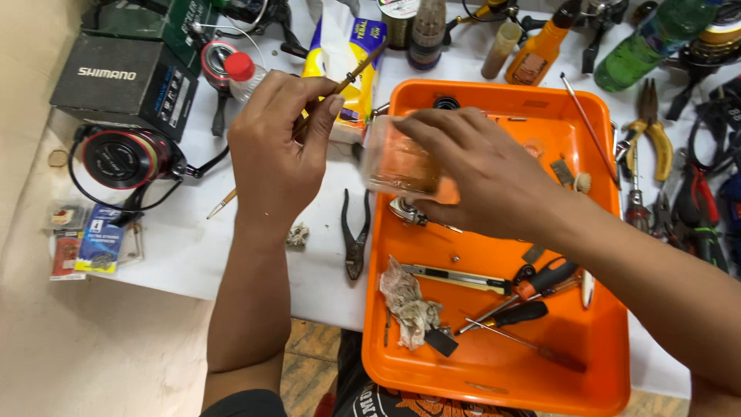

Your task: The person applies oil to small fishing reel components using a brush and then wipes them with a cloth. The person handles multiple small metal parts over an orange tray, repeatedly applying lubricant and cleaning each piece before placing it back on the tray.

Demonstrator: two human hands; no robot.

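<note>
Gripping a thin wooden brush (324,100) between thumb and fingers, the left hand (282,147) hung above the white table (231,255), the brush slanting up toward a yellow packet (359,66). The right hand (482,174) was closed around a small clear cup (400,164), tipped on its side over the near-left part of the orange tray (494,363) — the cup sat just beside the left fingertips. Under it lay a small metal part (407,211), half hidden. Lower in the tray were a crumpled rag (409,305), a utility knife (455,276) and two screwdrivers (532,297). Dark pliers (355,235) lay on the table between tray and left wrist — a fishing reel (123,158) and a black box (123,81) stood well off to the left.
</note>
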